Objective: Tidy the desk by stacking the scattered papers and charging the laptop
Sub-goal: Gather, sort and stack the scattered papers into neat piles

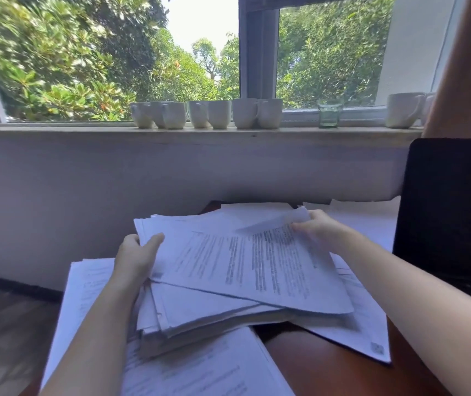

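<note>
Paper stack: thick, uneven pile with a printed sheet on top, over the brown desk.
Left hand: grips the stack's left edge, thumb lying on top.
Right hand: pinches the stack's far right corner, where a sheet curls up; blurred.
Loose sheets: spread on the desk beneath and in front of the stack.
Laptop: open with a dark screen, right of the stack.
Mugs: white row on the sill beyond the stack, with a green glass to their right.
</note>
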### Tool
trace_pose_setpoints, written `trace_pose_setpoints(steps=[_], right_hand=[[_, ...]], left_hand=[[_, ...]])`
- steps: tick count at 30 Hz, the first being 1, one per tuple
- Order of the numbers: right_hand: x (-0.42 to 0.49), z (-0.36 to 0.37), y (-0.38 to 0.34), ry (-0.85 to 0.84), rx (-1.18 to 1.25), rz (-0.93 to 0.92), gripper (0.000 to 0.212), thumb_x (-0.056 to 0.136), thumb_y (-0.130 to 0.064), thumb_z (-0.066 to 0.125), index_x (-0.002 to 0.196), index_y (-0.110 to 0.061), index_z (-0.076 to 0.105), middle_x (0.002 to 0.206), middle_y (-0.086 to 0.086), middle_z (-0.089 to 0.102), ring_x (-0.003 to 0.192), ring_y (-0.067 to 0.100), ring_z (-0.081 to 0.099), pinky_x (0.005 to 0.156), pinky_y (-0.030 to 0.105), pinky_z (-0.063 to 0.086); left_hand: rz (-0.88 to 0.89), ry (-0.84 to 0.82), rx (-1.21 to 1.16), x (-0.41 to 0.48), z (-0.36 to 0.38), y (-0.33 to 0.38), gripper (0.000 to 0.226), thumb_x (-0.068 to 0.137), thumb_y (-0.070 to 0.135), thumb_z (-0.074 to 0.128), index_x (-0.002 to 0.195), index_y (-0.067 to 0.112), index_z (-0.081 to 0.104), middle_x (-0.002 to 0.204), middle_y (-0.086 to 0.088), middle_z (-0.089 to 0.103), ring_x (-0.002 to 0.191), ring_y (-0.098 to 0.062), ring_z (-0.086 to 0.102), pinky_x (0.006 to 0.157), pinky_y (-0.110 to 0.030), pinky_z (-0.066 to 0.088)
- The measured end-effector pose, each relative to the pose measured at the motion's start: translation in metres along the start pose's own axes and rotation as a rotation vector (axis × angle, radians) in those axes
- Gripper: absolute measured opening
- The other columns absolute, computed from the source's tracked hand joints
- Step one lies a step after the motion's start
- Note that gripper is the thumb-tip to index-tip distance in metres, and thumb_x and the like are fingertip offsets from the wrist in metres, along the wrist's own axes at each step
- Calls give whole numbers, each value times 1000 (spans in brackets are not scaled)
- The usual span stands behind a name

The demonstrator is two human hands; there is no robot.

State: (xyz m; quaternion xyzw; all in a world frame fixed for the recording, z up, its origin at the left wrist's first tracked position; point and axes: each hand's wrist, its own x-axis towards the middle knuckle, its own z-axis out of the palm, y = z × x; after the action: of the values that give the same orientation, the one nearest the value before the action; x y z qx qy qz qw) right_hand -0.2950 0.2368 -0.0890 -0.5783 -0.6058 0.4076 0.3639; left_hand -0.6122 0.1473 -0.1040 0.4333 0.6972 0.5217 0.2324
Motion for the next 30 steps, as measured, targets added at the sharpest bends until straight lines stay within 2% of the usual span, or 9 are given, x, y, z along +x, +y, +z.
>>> trace_pose_setpoints(steps=[1, 2, 3, 6, 11, 14, 18, 23, 30], right_hand=[[5, 4, -3, -16, -108, -9, 10, 88, -11, 56, 89, -7, 64, 80, 8, 61, 69, 22, 57, 66, 31, 45], [11, 7, -7, -31, -206, -11, 11, 85, -15, 55, 86, -9, 64, 79, 6, 59, 70, 20, 53, 65, 30, 41], [19, 10, -9, -35, -296, -25, 13, 83, -16, 52, 83, -11, 64, 77, 5, 56, 70, 18, 49, 64, 29, 38], [37, 17, -19, 110, -560, -32, 20, 83, -8, 44, 79, -16, 62, 84, 6, 58, 77, 22, 51, 65, 27, 38], [50, 23, -36, 263, -454, -63, 28, 84, -2, 37, 62, -16, 48, 75, 5, 48, 73, 22, 39, 63, 28, 31], [53, 28, -42, 166, -418, -169, 27, 82, -5, 40, 68, -17, 60, 79, 5, 58, 76, 20, 49, 65, 29, 37], [51, 40, -60, 117, -518, -251, 34, 85, -5, 38, 60, -23, 53, 78, 0, 56, 83, 22, 50, 74, 33, 41], [28, 87, -94, -36, -682, -369, 41, 86, -4, 34, 85, -33, 62, 100, 0, 61, 94, 23, 50, 88, 32, 39], [14, 151, -101, -167, -463, -592, 19, 82, -14, 58, 97, -16, 69, 100, 3, 67, 98, 20, 59, 83, 31, 49]], left_hand=[[-2, -18, 14, -1, -1, 0, 45, 90, 31, 62, 86, -12, 49, 69, -13, 44, 64, -31, 41, 49, -29, 21], [-9, -46, 17, -1, -2, -1, 55, 85, 35, 67, 100, -15, 50, 102, -30, 54, 65, -31, 46, 49, -28, 22], [-5, -81, 5, -2, -3, -1, 57, 81, 37, 69, 106, -10, 51, 88, 8, 38, 63, -24, 46, 49, -28, 23], [-52, -126, -85, 7, -5, -7, 58, 83, 32, 67, 125, -3, 47, 85, -2, 52, 69, -17, 52, 53, -29, 36], [-42, -139, -37, 6, -4, -6, 65, 91, 26, 60, 145, 6, 30, 142, -10, 45, 125, -30, 49, 97, -41, 44], [-32, -111, -1, 1, -1, -1, 66, 95, 31, 54, 147, 0, 27, 151, -11, 33, 136, -27, 36, 92, -30, 33], [-17, -123, 34, 2, 1, 0, 58, 96, 36, 52, 137, -4, 45, 145, -15, 43, 129, -28, 44, 93, -32, 37], [-2, -166, -2, -3, 1, 1, 45, 88, 37, 64, 120, 6, 62, 119, -3, 59, 102, -14, 51, 82, -25, 35], [5, -221, 66, -11, -2, 6, 15, 82, 17, 71, 89, 3, 69, 93, -14, 72, 75, -21, 64, 69, -31, 50]])
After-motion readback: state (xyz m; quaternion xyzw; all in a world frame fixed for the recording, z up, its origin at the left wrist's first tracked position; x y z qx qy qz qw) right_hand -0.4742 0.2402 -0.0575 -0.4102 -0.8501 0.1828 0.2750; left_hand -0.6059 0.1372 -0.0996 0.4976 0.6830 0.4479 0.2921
